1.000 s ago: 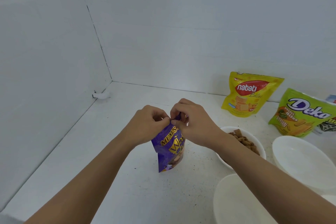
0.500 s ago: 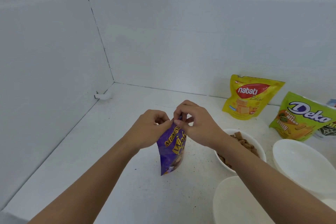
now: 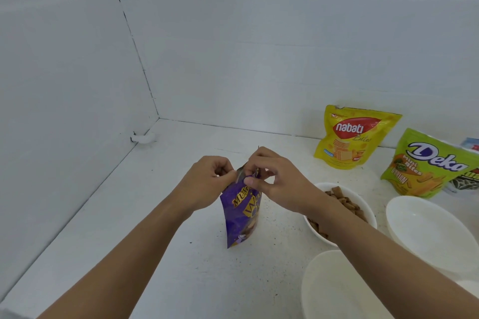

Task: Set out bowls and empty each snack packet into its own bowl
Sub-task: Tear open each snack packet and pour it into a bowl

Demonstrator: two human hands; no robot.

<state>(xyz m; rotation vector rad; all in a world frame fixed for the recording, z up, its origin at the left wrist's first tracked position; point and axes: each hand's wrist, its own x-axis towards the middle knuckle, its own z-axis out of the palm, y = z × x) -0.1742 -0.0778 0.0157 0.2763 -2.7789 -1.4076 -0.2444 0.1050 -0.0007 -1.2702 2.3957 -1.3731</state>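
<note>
Purple snack packet stands upright on the white table, just below frame centre. Left hand and right hand are close together at its top edge, each pinching the foil; a sliver of silver lining shows between them. From the packet: bowl holding brown snack pieces at 3 o'clock, partly behind the right forearm; empty white bowl further out at 3; another white bowl at 5. Yellow packet at 2, against the wall; green packet beside it, rightward.
</note>
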